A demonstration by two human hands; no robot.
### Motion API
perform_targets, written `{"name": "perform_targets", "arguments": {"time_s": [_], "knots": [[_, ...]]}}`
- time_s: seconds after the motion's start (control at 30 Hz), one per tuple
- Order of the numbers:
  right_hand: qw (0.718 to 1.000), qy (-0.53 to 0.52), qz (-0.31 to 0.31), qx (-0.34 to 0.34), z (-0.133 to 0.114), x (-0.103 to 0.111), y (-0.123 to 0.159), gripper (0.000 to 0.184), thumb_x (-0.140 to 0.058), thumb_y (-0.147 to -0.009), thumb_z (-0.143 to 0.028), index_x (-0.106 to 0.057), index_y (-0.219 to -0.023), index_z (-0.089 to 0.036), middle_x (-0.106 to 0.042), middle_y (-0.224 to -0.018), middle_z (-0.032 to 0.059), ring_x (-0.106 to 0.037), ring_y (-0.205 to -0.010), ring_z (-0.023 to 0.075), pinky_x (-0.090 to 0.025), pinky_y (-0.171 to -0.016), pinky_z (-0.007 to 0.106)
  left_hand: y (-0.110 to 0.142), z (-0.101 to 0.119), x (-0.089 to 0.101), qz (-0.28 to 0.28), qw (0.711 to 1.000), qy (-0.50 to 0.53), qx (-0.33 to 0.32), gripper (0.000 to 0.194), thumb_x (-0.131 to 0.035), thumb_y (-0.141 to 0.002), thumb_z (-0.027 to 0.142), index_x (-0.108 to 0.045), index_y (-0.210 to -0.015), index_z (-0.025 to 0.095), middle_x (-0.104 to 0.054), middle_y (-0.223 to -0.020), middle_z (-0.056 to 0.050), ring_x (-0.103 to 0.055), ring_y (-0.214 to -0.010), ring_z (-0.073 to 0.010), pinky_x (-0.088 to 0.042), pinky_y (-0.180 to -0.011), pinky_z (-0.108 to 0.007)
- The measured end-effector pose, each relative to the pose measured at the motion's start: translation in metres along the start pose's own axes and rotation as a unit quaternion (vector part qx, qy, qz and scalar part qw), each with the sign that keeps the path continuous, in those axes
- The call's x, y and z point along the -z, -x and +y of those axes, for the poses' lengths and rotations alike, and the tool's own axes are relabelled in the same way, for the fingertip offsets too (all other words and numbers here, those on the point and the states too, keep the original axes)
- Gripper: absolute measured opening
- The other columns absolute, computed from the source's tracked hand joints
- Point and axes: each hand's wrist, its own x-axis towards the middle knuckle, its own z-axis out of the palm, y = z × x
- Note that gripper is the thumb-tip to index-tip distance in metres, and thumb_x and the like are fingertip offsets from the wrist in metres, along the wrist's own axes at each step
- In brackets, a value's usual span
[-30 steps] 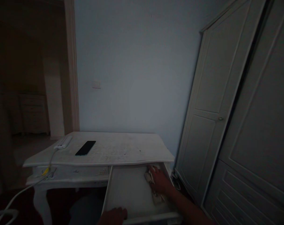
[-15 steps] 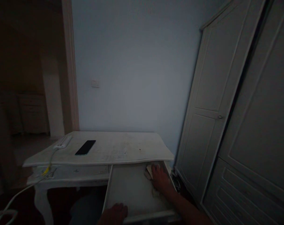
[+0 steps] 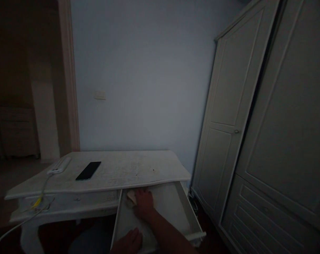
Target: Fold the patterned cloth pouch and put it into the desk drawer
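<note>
My right hand (image 3: 144,204) presses a pale, folded cloth (image 3: 131,197) against the bottom of the pulled-out drawer (image 3: 173,206), near its back left corner. The palm and fingers cover part of the cloth. At the front left of the drawer, my left hand (image 3: 129,240) has its fingers curled over the front edge. The drawer juts from the right half of a worn white desk (image 3: 117,176). Nothing but the cloth and my hands shows inside it.
On the desktop lie a dark phone (image 3: 88,170) and a white power strip (image 3: 59,165), whose cable (image 3: 16,227) hangs off the left front. A tall white wardrobe (image 3: 226,106) stands at the right. Behind the desk is a pale wall (image 3: 144,77).
My right hand has wiped the cloth leftward across the drawer, from its back right to its back left. My left hand stays at the front edge. The view has turned slightly right.
</note>
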Motion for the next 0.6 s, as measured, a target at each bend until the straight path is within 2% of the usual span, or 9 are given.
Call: {"name": "perform_targets", "arguments": {"time_s": [0.1,0.17,0.23,0.33,0.37,0.43,0.53,0.6], "knots": [[0.994,0.011,-0.035,0.105,-0.021,-0.007,0.002,0.081,-0.086,-0.069,-0.045,-0.056,-0.142,-0.024,-0.068,-0.136,0.0159,-0.060,-0.126,0.0394,-0.051,-0.101,0.058,-0.007,0.003,-0.008,-0.003,1.000,0.004,0.011,0.053,-0.069,-0.090,0.030,-0.063,-0.143,0.032,-0.059,-0.157,-0.009,-0.055,-0.144,-0.0392,-0.047,-0.120,-0.052],[0.985,0.030,-0.066,0.155,-0.018,-0.005,0.008,0.077,-0.087,-0.069,-0.045,-0.061,-0.138,-0.023,-0.069,-0.130,0.0172,-0.063,-0.121,0.0409,-0.054,-0.097,0.060,-0.006,0.004,-0.010,0.009,1.000,0.005,0.001,0.056,-0.071,-0.090,0.039,-0.062,-0.145,0.032,-0.058,-0.157,-0.011,-0.054,-0.144,-0.0418,-0.046,-0.121,-0.056],[0.973,0.030,-0.108,0.202,-0.002,0.003,0.019,0.068,-0.084,-0.073,-0.042,-0.064,-0.136,-0.028,-0.071,-0.126,0.0145,-0.066,-0.116,0.0392,-0.057,-0.091,0.055,-0.001,0.003,-0.008,0.023,1.000,0.014,-0.006,0.058,-0.071,-0.091,0.042,-0.060,-0.147,0.034,-0.059,-0.157,-0.011,-0.055,-0.143,-0.0420,-0.047,-0.120,-0.057],[0.948,0.004,-0.195,0.250,0.040,0.019,0.043,0.067,-0.081,-0.074,-0.038,-0.064,-0.139,-0.036,-0.070,-0.127,0.0091,-0.068,-0.115,0.0358,-0.059,-0.086,0.047,0.009,0.005,0.003,0.020,0.999,0.029,-0.010,0.055,-0.065,-0.095,0.043,-0.060,-0.149,0.035,-0.059,-0.157,-0.010,-0.055,-0.144,-0.0404,-0.048,-0.120,-0.055],[0.945,-0.002,-0.219,0.244,0.057,0.025,0.052,0.068,-0.081,-0.072,-0.038,-0.065,-0.139,-0.037,-0.070,-0.127,0.0082,-0.069,-0.114,0.0353,-0.059,-0.085,0.045,0.011,0.007,0.007,0.013,1.000,0.025,-0.005,0.055,-0.063,-0.096,0.041,-0.059,-0.150,0.035,-0.058,-0.158,-0.010,-0.054,-0.145,-0.0397,-0.047,-0.120,-0.055],[0.954,0.000,-0.234,0.186,0.092,0.034,0.071,0.068,-0.082,-0.067,-0.037,-0.069,-0.134,-0.035,-0.071,-0.126,0.0084,-0.070,-0.112,0.0355,-0.059,-0.086,0.044,0.014,0.013,0.014,-0.013,1.000,0.000,0.021,0.058,-0.061,-0.095,0.036,-0.057,-0.153,0.032,-0.057,-0.159,-0.010,-0.053,-0.146,-0.0394,-0.046,-0.120,-0.055],[0.986,0.015,-0.159,0.043,0.134,0.045,0.089,0.068,-0.080,-0.065,-0.030,-0.070,-0.133,-0.030,-0.072,-0.126,0.0116,-0.071,-0.111,0.0361,-0.057,-0.089,0.044,0.013,0.022,0.022,-0.055,0.996,-0.049,0.043,0.067,-0.062,-0.091,0.029,-0.052,-0.157,0.026,-0.055,-0.160,-0.014,-0.050,-0.148,-0.0386,-0.044,-0.120,-0.055],[0.994,0.025,-0.103,-0.028,0.151,0.050,0.091,0.069,-0.074,-0.071,-0.026,-0.065,-0.139,-0.023,-0.070,-0.128,0.0164,-0.070,-0.114,0.0358,-0.054,-0.094,0.044,0.012,0.023,0.026,-0.067,0.995,-0.068,0.028,0.071,-0.063,-0.089,0.029,-0.050,-0.158,0.023,-0.056,-0.160,-0.015,-0.052,-0.146,-0.0383,-0.046,-0.118,-0.055]]}}
